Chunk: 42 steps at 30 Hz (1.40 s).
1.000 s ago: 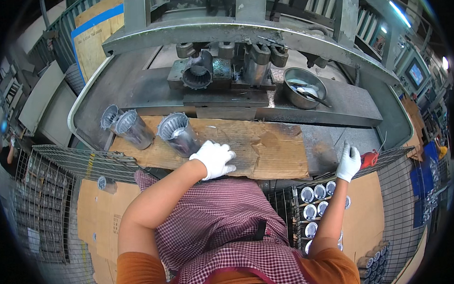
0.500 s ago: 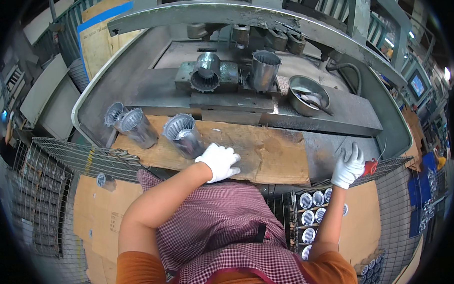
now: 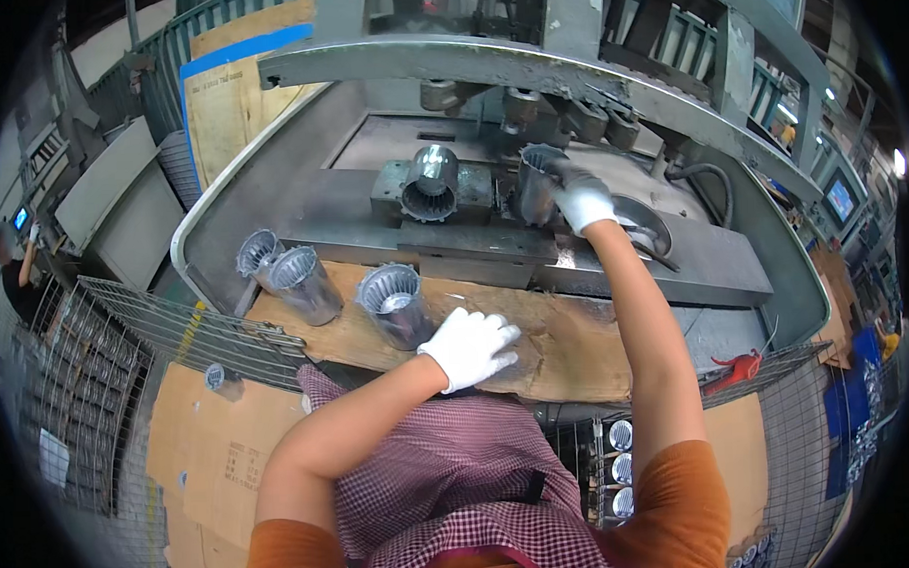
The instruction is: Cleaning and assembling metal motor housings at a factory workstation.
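Observation:
My right hand, in a white glove with darkened fingertips, is beside the upright ribbed metal cylinder on the machine bed. Motion smears its fingers, so I cannot tell whether they grip the rim. Another metal cylinder lies on its side on the fixture block, its toothed end toward me. My left hand, gloved in white, rests open with fingers apart on the cardboard sheet. Just left of it stands a tilted-looking ribbed cylinder, and two more cylinders sit farther left.
A metal bowl with a handled tool in it stands behind my right forearm. Red-handled pliers lie at the right edge. A heavy machine beam spans above. Wire baskets flank me. A person is at far left.
My right hand has moved from the right front edge, forward and left, to the upright cylinder. My left hand stays on the cardboard. The whole view has shifted slightly.

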Available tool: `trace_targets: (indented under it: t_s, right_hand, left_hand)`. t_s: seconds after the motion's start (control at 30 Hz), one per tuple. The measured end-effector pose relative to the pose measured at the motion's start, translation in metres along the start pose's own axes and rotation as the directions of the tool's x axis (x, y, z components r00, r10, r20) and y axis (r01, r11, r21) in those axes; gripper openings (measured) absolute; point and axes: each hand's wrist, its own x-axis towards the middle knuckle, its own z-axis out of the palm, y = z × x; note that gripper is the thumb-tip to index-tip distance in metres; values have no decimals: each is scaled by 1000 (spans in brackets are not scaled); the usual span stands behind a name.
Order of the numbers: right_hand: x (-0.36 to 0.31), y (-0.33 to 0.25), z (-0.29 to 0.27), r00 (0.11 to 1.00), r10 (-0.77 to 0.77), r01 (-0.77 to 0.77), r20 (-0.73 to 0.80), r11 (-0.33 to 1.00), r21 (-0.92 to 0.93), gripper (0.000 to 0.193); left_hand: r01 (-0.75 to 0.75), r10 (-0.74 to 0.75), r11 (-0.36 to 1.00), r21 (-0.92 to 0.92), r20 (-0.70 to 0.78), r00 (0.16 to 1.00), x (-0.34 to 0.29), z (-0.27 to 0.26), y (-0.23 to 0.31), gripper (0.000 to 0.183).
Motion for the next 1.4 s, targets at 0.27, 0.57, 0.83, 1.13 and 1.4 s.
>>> trace_targets:
  t_s: [0.27,0.57,0.83,1.13,1.4]
  right_hand:
    - [-1,-68,6,943,-10,-10,332,998,60,39]
    - [-122,-101,-41,956,-141,83,256,971,226,20]
    - [-175,-118,-63,957,-49,-40,286,954,296,28]
    - [-123,-72,-48,978,139,-184,158,929,322,46]
    - [-44,-62,11,807,279,-317,520,948,-18,59]
  left_hand:
    - [65,-81,993,-95,-171,982,-6,-25,-15,41]
    - [506,-746,648,-569,-341,572,17,-77,-115,57]
    - [665,-827,558,-497,-401,395,71,-57,-170,53]
    - [464,-242,876,135,-708,663,56,-98,-114,23]
    - [297,-58,890,346,-560,826,125,-78,-90,25]
